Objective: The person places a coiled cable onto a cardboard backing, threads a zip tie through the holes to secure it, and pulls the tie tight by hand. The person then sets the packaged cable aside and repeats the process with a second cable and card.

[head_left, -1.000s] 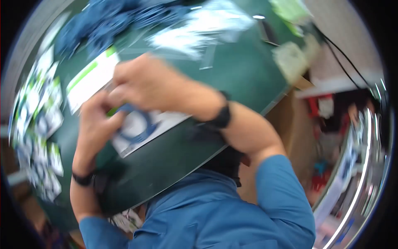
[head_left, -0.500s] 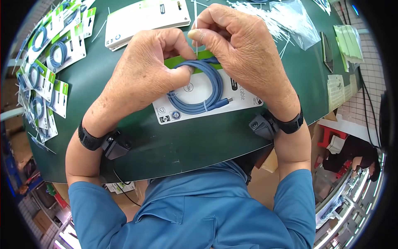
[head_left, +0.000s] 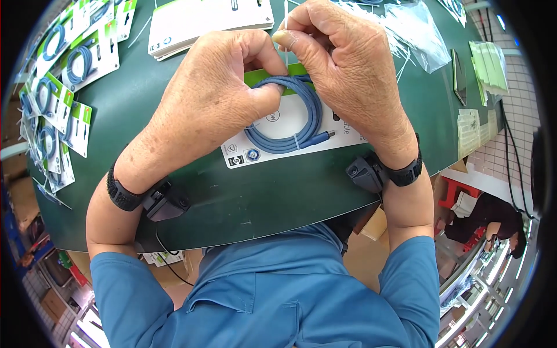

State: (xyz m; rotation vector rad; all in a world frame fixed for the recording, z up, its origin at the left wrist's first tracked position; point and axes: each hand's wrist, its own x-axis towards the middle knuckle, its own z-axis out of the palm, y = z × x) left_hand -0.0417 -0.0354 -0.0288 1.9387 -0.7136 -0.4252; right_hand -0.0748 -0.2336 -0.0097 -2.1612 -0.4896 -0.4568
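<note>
cable coil (head_left: 315, 113) on card (head_left: 290, 119): left hand (head_left: 214, 90) pinched on coil, right hand (head_left: 351, 64) pinched on white tie (head_left: 286, 60); seemingly fastening, calls for steady pull.

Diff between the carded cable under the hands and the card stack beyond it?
Contents: the carded cable bears a blue coil; the card stack shows no cable on top.
Count: the carded cable shows one card; the card stack shows several layers.
Handling: the left hand pinches the carded cable's coil; the card stack looks unheld.
Shared: white faces with small printed marks.
</note>
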